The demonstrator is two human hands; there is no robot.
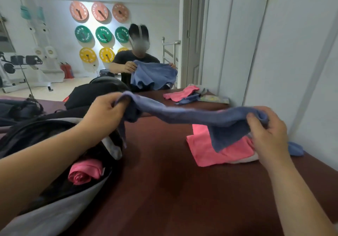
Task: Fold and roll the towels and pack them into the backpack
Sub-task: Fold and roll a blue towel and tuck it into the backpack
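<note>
A blue towel stretches in the air between my two hands above the dark red table. My left hand pinches its left corner over the backpack. My right hand grips the right corner, and a flap of the towel hangs down over a flat pink towel on the table. The black and grey backpack lies open at my left, with a rolled pink towel inside it.
A mirror across the table's far side reflects me and the towel pile. Another small blue towel lies at the right near the white wall. A grey towel edge shows under the pink one.
</note>
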